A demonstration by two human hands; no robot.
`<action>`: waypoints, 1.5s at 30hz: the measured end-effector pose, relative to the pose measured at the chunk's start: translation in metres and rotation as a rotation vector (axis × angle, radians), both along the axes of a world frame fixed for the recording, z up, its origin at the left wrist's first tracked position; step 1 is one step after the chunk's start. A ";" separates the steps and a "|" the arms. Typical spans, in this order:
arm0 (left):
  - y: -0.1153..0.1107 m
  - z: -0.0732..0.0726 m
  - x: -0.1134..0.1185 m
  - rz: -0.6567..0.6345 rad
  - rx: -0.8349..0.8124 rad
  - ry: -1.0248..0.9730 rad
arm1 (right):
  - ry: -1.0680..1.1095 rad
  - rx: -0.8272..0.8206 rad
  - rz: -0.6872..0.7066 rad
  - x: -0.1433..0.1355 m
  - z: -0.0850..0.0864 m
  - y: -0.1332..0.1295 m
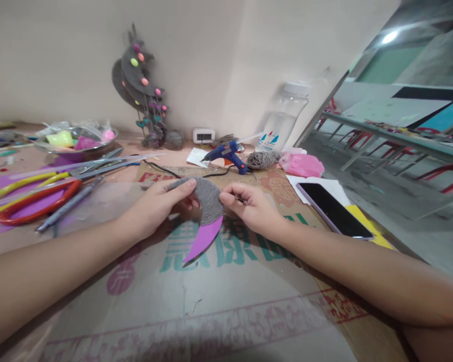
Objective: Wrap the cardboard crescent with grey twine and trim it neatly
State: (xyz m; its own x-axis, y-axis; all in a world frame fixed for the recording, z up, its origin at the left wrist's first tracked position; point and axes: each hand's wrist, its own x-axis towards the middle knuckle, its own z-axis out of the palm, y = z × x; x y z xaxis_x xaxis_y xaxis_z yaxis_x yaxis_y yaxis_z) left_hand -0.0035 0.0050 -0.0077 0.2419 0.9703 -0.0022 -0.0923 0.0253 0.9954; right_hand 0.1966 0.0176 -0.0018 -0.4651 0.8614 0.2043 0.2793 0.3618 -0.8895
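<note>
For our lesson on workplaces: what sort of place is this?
Probably a craft workspace: a blue glue gun and red- and yellow-handled scissors lie on a cardboard-covered table, near a crescent ornament dotted with colored balls.

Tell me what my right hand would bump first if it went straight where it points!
Your right hand would likely meet the purple crescent part-wrapped in grey yarn; whether they touch is unclear.

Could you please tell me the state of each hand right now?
Left hand: closed on the gray-and-purple crescent.
Right hand: closed at the crescent's edge; what it pinches is unclear.
</note>
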 end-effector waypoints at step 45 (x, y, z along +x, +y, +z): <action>-0.006 0.013 0.004 0.030 0.180 0.436 | -0.121 0.121 -0.029 -0.002 0.006 -0.003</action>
State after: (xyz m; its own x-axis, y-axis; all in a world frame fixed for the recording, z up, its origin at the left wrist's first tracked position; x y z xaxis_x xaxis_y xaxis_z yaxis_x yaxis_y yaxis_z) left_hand 0.0003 -0.0005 0.0050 0.2277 0.9711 0.0717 0.3374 -0.1478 0.9297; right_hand 0.1951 0.0148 0.0042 -0.4678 0.8473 0.2516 0.3939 0.4547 -0.7988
